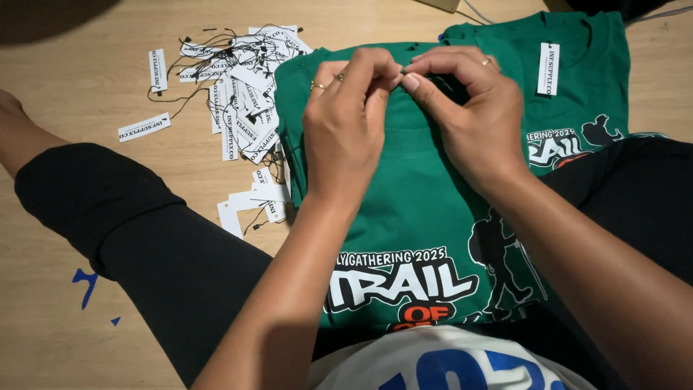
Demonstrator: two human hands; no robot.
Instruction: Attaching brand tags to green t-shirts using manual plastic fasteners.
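A green printed t-shirt (411,195) lies flat across my lap, neck end away from me. My left hand (346,123) and my right hand (469,108) meet at its collar, fingertips pinched together on something small there; what they pinch is hidden by the fingers. I wear rings on both hands. A second green t-shirt (577,94) lies to the right under the first, with a white paper tag (548,68) at its neck.
A heap of white paper tags with black strings (238,79) lies on the wooden floor (86,65) to the left, with a few loose tags nearby. My legs in black trousers (144,238) stretch out on both sides.
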